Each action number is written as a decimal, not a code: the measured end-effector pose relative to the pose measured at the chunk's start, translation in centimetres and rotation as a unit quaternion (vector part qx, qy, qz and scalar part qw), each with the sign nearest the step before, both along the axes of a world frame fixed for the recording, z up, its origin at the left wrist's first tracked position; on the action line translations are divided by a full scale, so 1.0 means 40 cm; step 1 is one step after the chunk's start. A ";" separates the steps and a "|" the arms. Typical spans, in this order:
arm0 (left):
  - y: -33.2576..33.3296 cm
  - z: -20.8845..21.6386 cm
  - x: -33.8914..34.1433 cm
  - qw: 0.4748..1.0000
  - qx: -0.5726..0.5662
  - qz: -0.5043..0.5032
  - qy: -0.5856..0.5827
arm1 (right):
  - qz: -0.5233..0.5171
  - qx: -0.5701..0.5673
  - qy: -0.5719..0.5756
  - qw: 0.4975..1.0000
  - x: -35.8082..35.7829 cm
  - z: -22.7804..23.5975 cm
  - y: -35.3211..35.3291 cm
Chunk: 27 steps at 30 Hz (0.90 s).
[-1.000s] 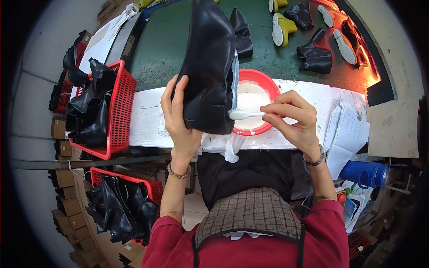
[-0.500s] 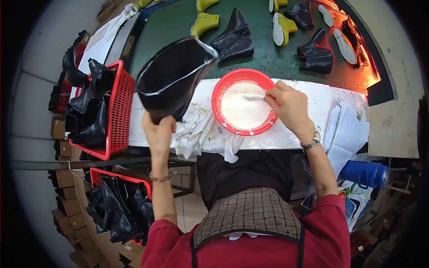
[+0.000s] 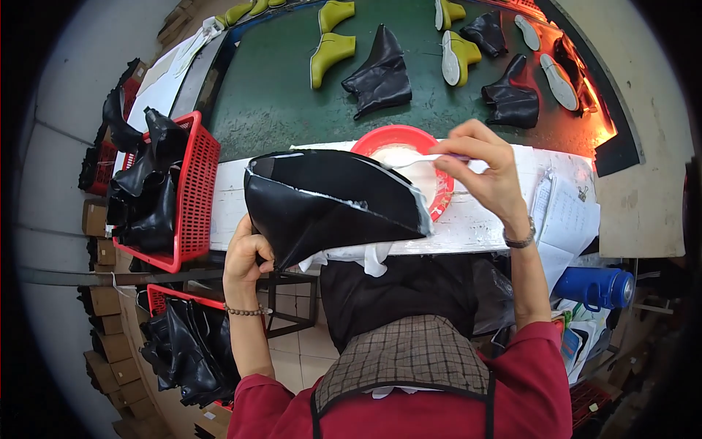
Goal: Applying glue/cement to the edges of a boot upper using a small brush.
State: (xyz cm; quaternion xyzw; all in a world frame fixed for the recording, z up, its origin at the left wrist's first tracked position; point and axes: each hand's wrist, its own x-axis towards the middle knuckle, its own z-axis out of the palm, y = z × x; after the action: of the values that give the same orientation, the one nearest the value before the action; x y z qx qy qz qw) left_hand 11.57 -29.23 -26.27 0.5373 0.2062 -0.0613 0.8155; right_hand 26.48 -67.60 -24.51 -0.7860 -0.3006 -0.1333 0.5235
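My left hand [image 3: 246, 256] grips a black leather boot upper [image 3: 322, 227] by its lower left part. The upper lies tilted on its side over the bench, with white paste along its open edge and a pale line down its inside. My right hand [image 3: 482, 162] pinches a slim white brush [image 3: 418, 159], its head at the upper's far edge. Behind the upper stands a red bowl [image 3: 395, 134] of white paste [image 3: 425, 178], partly hidden by it. A crumpled white rag [image 3: 371, 257] hangs at the bench's front edge, mostly covered by the upper.
Red baskets [image 3: 191, 205] of black uppers stand at the left. On the green table [image 3: 285, 102] are a black upper [image 3: 379, 77], yellow-green shoe lasts [image 3: 333, 55] and several more pieces near an orange glow. Papers [image 3: 567, 212] and a blue flask [image 3: 596, 287] are at the right.
The boot upper has swung down and right, from upright beside the bowl to lying across its front. My right hand has lifted the brush out of the paste to the upper's edge.
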 end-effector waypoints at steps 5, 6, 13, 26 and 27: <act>-0.017 0.005 0.016 0.996 -0.067 -0.008 -0.054 | 0.021 0.002 -0.057 0.998 0.016 -0.008 0.006; -0.002 0.003 0.009 0.995 -0.074 -0.003 -0.069 | 0.017 -0.013 -0.046 0.999 0.008 -0.011 -0.004; 0.020 -0.034 0.006 0.992 -0.096 -0.014 -0.086 | 0.005 0.015 0.005 1.000 -0.029 -0.048 -0.046; -0.077 0.003 0.012 0.991 -0.069 -0.115 -0.018 | 0.083 -0.062 -0.059 0.993 0.048 0.038 0.037; -0.079 0.001 0.012 0.991 -0.069 -0.114 -0.019 | 0.097 -0.060 -0.049 0.992 0.052 0.042 0.042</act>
State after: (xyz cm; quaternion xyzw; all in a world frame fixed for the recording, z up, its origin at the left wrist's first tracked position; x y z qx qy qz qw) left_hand 12.03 -32.39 -26.22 0.5006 0.1238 -0.1576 0.8422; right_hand 28.58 -65.94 -22.82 -0.7757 -0.4083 -0.1018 0.4704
